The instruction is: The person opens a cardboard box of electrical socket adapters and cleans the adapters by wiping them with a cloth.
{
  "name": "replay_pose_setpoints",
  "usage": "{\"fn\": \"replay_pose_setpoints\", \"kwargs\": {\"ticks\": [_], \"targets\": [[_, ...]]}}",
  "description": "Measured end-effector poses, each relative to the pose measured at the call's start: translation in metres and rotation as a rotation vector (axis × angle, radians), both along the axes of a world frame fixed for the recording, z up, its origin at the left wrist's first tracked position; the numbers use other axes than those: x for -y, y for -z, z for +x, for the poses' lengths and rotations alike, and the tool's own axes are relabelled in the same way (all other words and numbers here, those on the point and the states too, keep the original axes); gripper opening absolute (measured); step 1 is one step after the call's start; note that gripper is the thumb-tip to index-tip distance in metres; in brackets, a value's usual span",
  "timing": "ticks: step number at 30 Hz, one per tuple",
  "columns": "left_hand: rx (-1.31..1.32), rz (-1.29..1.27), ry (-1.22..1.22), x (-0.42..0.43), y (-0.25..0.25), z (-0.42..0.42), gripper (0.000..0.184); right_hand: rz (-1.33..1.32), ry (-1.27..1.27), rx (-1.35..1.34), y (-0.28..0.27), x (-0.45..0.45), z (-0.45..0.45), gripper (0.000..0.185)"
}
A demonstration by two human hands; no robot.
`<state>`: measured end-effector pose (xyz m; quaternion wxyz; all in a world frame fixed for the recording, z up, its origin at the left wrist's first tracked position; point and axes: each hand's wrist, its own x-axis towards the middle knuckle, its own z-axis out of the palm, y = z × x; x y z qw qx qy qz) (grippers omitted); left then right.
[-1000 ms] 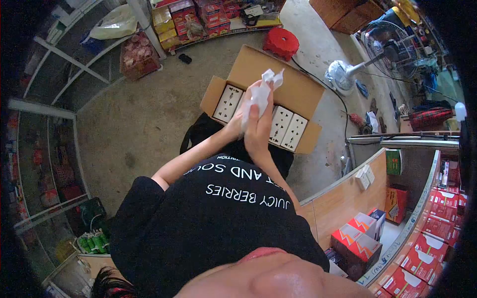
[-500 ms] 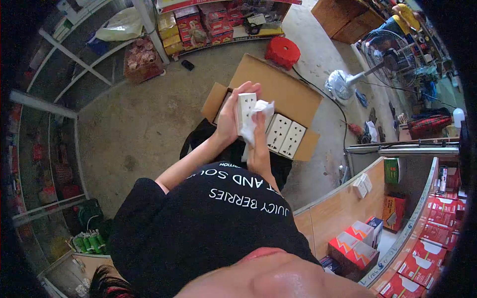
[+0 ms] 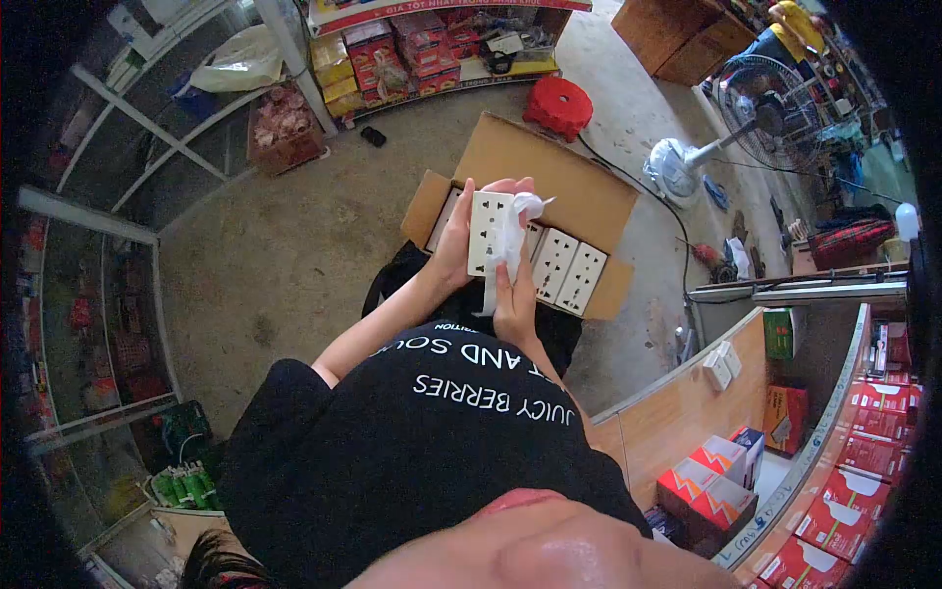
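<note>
My left hand [image 3: 454, 242] is wrapped round a white power strip [image 3: 482, 234], its socket face turned up. My right hand [image 3: 516, 290] presses a white tissue [image 3: 508, 240] against the strip's right side, thumb on top and the other fingers partly hidden. Part of the tissue hangs down below the strip. Beneath both hands stands an open cardboard box [image 3: 549, 172], its large flap spread away from me. Several more white power strips [image 3: 581, 276] lie side by side in it.
A red stool [image 3: 558, 106] stands just beyond the box. A standing fan [image 3: 704, 152] and a cable on the floor are at the right. Shelves of boxed goods [image 3: 412, 54] are ahead, a wooden counter [image 3: 687, 402] is at the near right, and glass cabinets [image 3: 88, 236] line the left.
My hands have parted from their pressed-together position, and the power strip has turned its socket face up. The tissue has shifted to the strip's right side.
</note>
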<state>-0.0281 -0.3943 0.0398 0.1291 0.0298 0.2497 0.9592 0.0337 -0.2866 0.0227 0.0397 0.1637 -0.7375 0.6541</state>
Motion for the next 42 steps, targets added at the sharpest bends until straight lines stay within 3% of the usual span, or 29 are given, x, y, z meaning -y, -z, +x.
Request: {"fn": "replay_pose_setpoints", "kwargs": {"ticks": [2,6,9,16,21,23,27,29,31,33,35,36,37,39,41,42], "targets": [[0.114,0.238,0.025,0.001,0.002,-0.002,0.054,-0.084,-0.072,-0.141,-0.012,0.000,0.005,0.057],[0.195,0.247,0.025,0.003,0.000,-0.003,0.050,-0.103,-0.105,-0.039,-0.003,-0.006,0.007,0.057],[0.047,0.154,0.189,0.005,0.008,-0.001,0.049,-0.004,-0.058,0.004,0.002,-0.008,0.000,0.056],[0.136,0.097,0.253,0.007,0.026,-0.001,0.050,0.127,0.097,-0.352,-0.038,0.004,-0.025,0.056],[0.074,0.275,0.367,0.005,0.011,0.002,0.049,0.156,0.090,-0.420,-0.018,0.006,-0.013,0.057],[0.091,0.372,0.268,0.002,0.015,-0.006,0.049,0.041,-0.020,-0.344,-0.013,0.008,-0.004,0.057],[0.187,0.442,0.130,0.004,0.012,-0.011,0.049,0.289,-0.048,-0.413,-0.006,-0.002,0.010,0.051],[0.057,0.432,0.170,0.006,0.032,-0.017,0.049,0.345,-0.022,-0.434,-0.003,-0.005,0.014,0.050],[-0.126,0.410,0.272,0.008,0.040,-0.019,0.050,0.501,0.032,-0.457,-0.007,-0.006,0.015,0.052],[-0.138,0.271,0.219,0.004,0.041,-0.019,0.050,0.539,0.037,-0.444,-0.011,-0.005,0.013,0.054],[-0.181,-0.038,0.081,-0.004,0.033,-0.012,0.045,0.608,0.094,-0.472,-0.012,-0.005,0.005,0.060],[-0.331,-0.007,0.202,-0.003,0.079,-0.032,0.040,0.601,0.094,-0.435,-0.015,-0.004,0.000,0.065],[-0.328,-0.009,0.207,-0.006,0.070,-0.021,0.040,0.599,0.099,-0.431,-0.018,-0.002,-0.006,0.065],[0.002,-0.298,-0.067,-0.015,0.054,0.007,0.044,0.643,0.121,-0.447,-0.026,0.000,-0.018,0.067],[-0.544,-0.722,-0.206,-0.011,0.085,-0.007,0.049,0.644,0.121,-0.467,-0.030,0.006,-0.022,0.066],[-0.397,-0.384,0.002,-0.009,0.084,-0.014,0.050,0.655,0.082,-0.488,-0.030,0.008,-0.022,0.066]]}}
